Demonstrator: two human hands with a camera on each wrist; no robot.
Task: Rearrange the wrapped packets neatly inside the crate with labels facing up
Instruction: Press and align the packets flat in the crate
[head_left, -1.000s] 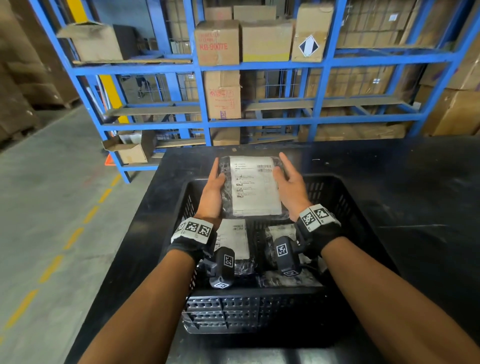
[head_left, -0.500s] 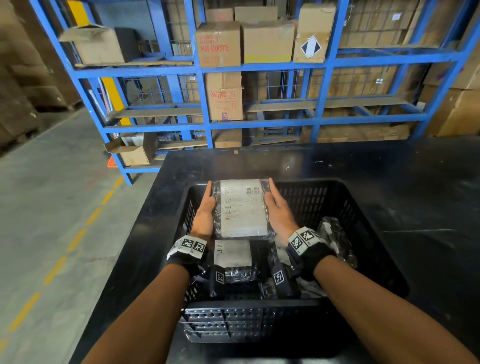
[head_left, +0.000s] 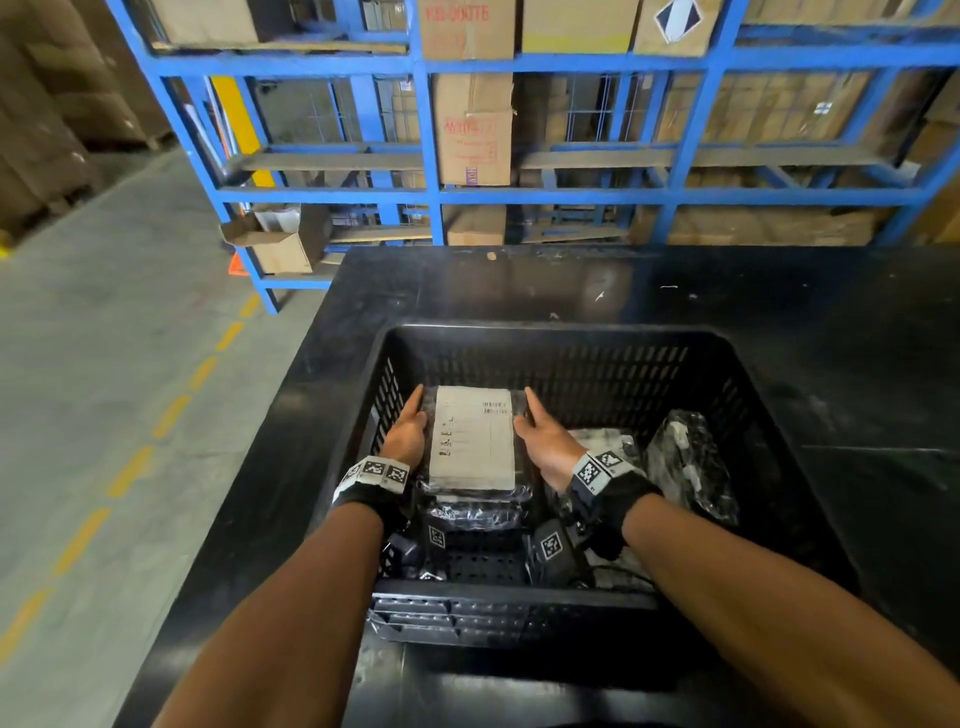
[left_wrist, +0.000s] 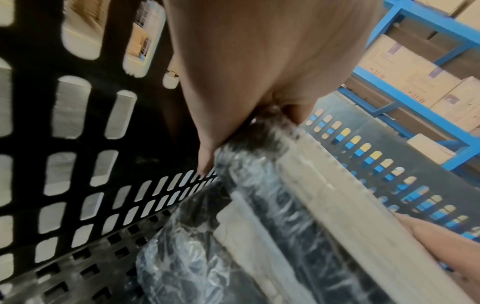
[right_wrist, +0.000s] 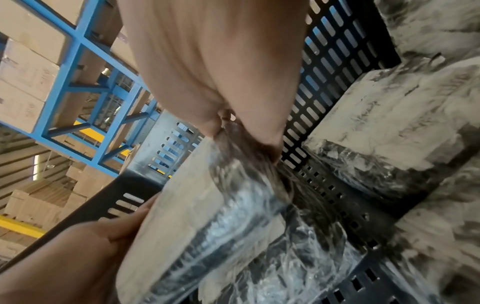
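1. Fingers (head_left: 415, 402) of the left hand (head_left: 408, 434) lie fairly straight along the left long edge of the labelled packet (head_left: 475, 439), with the thumb tucked under the edge in the left wrist view, so the hand clamps it from the side rather than covering the paper
2. Right hand (head_left: 543, 441) mirrors this on the right long edge; together the two hands squeeze the packet between them, which I judge keeps it level and the label (head_left: 480, 415) uppermost as it goes down
3. Inside the crate (head_left: 561, 332) the packet sits toward the left wall and the far half, resting on or just above another wrapped packet (head_left: 475, 512) that shows beneath its near edge; whether it has full contact I cannot tell
4. Placing it against the crate's left wall looks like a way to square the stack against a straight side
5. Toward the crate's right wall lie loose packets (head_left: 685, 457), one tilted with no label showing, so they likely still need turning
6. The crate stands on the black table (head_left: 519, 275), with blue shelving (head_left: 431, 197) beyond the crate
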